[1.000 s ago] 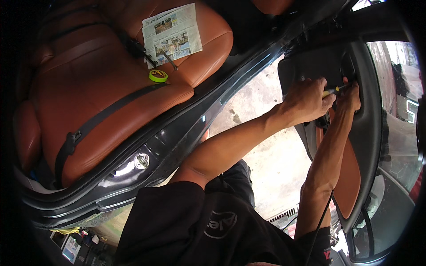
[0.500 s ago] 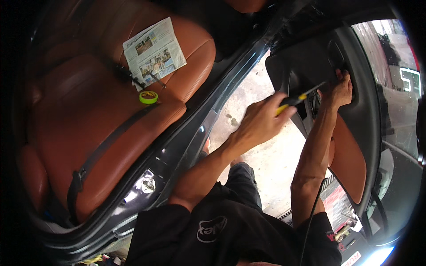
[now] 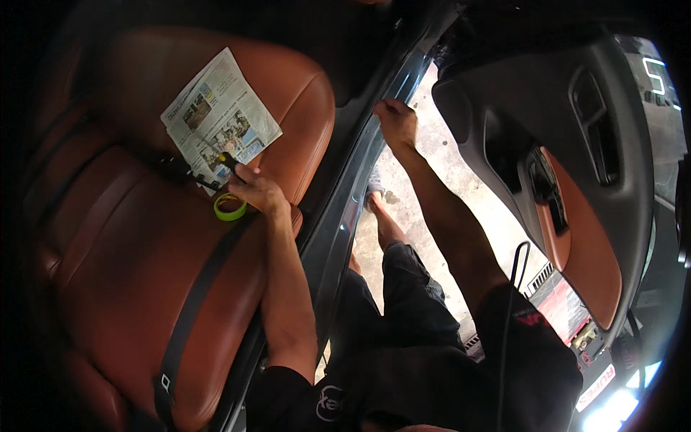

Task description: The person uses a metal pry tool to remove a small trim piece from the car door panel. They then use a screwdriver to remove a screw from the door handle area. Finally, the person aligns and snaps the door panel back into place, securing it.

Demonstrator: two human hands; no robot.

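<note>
the left hand (image 3: 258, 193) is stretched out over the brown leather car seat (image 3: 144, 288), and its grip is closed around a screwdriver (image 3: 229, 163) with a yellow and black handle. the screwdriver is held at the lower corner of a folded newspaper (image 3: 219, 115), which lies flat on the seat cushion. a ring of yellow-green tape (image 3: 230, 208) lies on the seat just beside the left hand, touching or nearly touching it. a dark seat belt (image 3: 194, 302) runs across the cushion below the tape. the right hand (image 3: 396, 122) is set against the grey door sill (image 3: 345, 216) at the edge of the car's opening; its grip is curled shut on the sill's edge. the opened door panel (image 3: 568, 165), grey with a brown insert, stands well apart to the right, over the concrete floor (image 3: 432, 187).
</note>
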